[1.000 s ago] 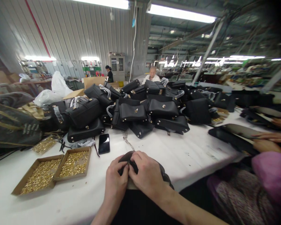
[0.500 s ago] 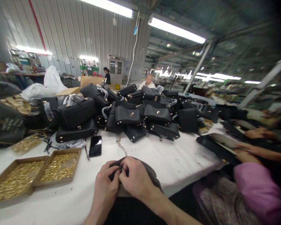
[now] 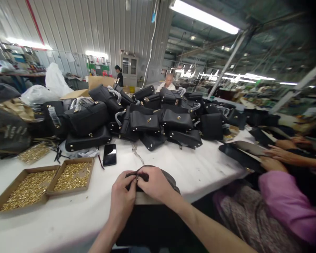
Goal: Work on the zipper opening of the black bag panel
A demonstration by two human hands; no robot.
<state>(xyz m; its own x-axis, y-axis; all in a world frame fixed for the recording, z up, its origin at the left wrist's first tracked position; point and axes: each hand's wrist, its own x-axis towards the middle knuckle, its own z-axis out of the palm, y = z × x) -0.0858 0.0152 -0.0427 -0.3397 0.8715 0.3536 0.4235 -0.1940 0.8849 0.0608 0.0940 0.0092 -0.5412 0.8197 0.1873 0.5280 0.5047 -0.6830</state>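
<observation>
At the near edge of the white-covered table, I have left hand and right hand pinched on a dark curved bag piece, seemingly unfinished; the heaped black leather-like handbags beyond look assembled

Pale print, on dark bag at left — blurred, unreadable

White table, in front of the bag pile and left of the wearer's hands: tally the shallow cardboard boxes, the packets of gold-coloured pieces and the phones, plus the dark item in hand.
Shallow cardboard boxes: 2
Clear packet: 1
Phone: 1
Dark item held by left hand and right hand: 1
Total: 5
</observation>
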